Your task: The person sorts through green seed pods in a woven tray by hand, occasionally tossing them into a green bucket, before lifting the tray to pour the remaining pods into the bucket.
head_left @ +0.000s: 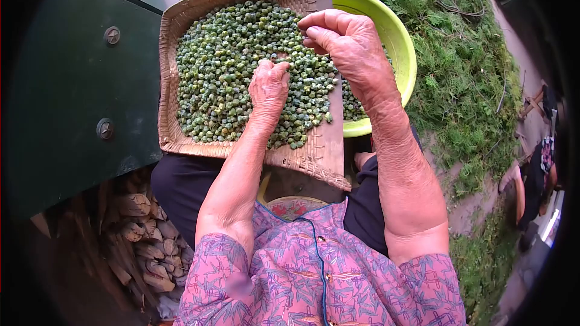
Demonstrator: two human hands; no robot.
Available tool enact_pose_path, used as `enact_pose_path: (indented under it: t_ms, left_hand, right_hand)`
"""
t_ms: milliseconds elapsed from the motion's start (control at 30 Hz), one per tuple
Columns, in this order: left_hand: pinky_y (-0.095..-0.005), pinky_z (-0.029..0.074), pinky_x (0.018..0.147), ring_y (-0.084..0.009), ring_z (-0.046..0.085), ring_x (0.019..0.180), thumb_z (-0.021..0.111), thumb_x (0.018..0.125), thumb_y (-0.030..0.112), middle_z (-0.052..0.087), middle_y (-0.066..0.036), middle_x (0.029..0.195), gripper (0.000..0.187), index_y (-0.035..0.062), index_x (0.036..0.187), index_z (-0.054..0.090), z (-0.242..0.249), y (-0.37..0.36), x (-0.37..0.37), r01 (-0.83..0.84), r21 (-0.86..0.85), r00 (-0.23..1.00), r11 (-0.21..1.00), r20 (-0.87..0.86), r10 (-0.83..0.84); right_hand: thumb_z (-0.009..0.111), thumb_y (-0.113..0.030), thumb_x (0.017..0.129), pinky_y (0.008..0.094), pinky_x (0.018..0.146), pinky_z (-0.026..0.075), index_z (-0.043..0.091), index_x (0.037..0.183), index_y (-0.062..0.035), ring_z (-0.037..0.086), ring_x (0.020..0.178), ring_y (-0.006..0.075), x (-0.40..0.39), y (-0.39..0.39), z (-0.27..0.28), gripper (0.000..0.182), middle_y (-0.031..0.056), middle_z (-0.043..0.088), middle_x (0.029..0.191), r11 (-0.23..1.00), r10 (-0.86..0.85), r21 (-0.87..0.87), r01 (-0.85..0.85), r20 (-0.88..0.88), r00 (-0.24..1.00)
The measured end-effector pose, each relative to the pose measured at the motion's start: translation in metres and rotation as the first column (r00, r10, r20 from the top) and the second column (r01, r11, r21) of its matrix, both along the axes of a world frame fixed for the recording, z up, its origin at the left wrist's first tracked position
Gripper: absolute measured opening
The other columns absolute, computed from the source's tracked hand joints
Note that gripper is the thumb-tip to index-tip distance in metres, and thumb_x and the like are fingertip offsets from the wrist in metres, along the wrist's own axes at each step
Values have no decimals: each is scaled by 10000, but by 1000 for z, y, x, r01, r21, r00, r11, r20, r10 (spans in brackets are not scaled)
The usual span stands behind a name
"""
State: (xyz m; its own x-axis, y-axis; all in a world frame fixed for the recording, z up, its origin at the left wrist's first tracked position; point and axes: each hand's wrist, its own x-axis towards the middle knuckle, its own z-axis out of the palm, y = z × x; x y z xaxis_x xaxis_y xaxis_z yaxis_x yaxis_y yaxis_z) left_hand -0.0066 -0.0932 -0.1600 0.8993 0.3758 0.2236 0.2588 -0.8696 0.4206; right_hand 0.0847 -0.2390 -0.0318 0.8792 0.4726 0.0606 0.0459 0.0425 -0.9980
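While leaning over a woven tray [181, 139] balanced on the lap, sorting through a spread of small green seed pods [223, 66] covering most of its surface. Left hand [269, 87] resting down among the pods near the middle of the tray, fingers curled inward in a loose grip, apparently pinching at pods, though what lies inside the curl cannot be told. Right hand [350, 45] hovering just above the tray's right edge, thumb and fingertips [311, 31] pressed together in a pinch (too small to tell whether a pod is held between them). Lying just beside the tray on the right and partly tucked beneath its edge, a lime-green plastic bowl [399, 36] holding more of the same pods. Spreading beyond the bowl, a heap of feathery green cuttings [459, 54] on the ground. Standing to the left, a dark green metal surface [72, 84], with stacked firewood [145, 235] below. Showing at the bottom, patterned pink sleeves [314, 284].
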Motion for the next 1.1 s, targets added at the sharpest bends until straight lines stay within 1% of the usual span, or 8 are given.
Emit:
enact_pose_path:
  t_ms: [133, 467, 633, 700, 767, 800, 1033, 1100]
  left_hand:
    - [-390, 472, 651, -264, 586, 768, 671, 742, 184, 542, -68, 785, 71, 125, 782, 676, -1, 2, 5, 28, 122, 998, 992, -57, -21]
    - [-395, 473, 688, -295, 577, 799, 605, 784, 138, 546, -101, 808, 68, 71, 779, 608, -6, 6, 4, 99, 84, 995, 992, -33, -96]
    - [-350, 459, 688, -253, 566, 742, 582, 805, 140, 576, -131, 799, 130, 18, 847, 600, 7, 13, -13, 77, -341, 997, 937, 54, -62]
    - [-287, 423, 623, -150, 519, 656, 592, 821, 162, 561, -51, 720, 141, 29, 863, 611, 12, 14, -21, 102, -407, 993, 908, 96, -69]
    - [-222, 364, 568, -70, 457, 604, 597, 836, 172, 523, 32, 689, 122, 54, 856, 620, 34, 8, -30, -125, -846, 992, 518, -114, 54]
    - [-191, 323, 542, -24, 417, 583, 609, 847, 191, 500, 80, 691, 116, 76, 863, 619, 38, 6, -33, -124, -891, 992, 436, -105, 68]
    - [-202, 345, 531, -39, 408, 565, 584, 886, 195, 481, 51, 641, 143, 53, 878, 595, 75, -12, -45, 48, -979, 948, 197, 107, 298]
    - [-202, 354, 526, -45, 422, 555, 576, 894, 195, 483, 41, 628, 146, 51, 873, 589, 85, -15, -47, 75, -977, 940, 198, 135, 312]
  right_hand:
    - [609, -74, 791, 246, 624, 483, 693, 930, -22, 592, 655, 88, 0, -1, 4, 170, 59, 659, 723, 999, 5, -33, -6, -41, 999]
    - [605, -68, 795, 244, 621, 486, 695, 928, -26, 596, 660, 81, 0, -2, 4, 165, 49, 663, 727, 1000, -6, -12, 6, -14, 1000]
    - [614, -76, 795, 240, 616, 483, 696, 926, -29, 594, 663, 75, -1, -3, 8, 162, 44, 663, 724, 1000, -8, -18, 7, -54, 999]
    - [615, -79, 792, 239, 615, 482, 697, 919, -30, 592, 665, 72, -2, -3, 8, 158, 42, 663, 728, 1000, -5, -24, 3, -68, 998]
    - [615, -81, 792, 239, 614, 481, 698, 918, -31, 591, 666, 71, -2, -2, 7, 159, 43, 664, 732, 999, 2, -32, -4, -63, 998]
    - [615, -83, 792, 238, 613, 480, 699, 916, -32, 590, 668, 70, -2, -2, 6, 159, 44, 665, 735, 999, 5, -43, -8, -59, 998]
    - [681, -125, 737, 318, 730, 524, 672, 932, 9, 656, 747, 212, -23, 9, -9, 238, 149, 679, 822, 911, 288, -322, -259, 47, 956]
    - [698, -113, 740, 288, 737, 510, 634, 1003, 39, 627, 804, 151, -30, 12, -9, 310, 114, 667, 873, 863, 348, -391, -320, 1, 937]
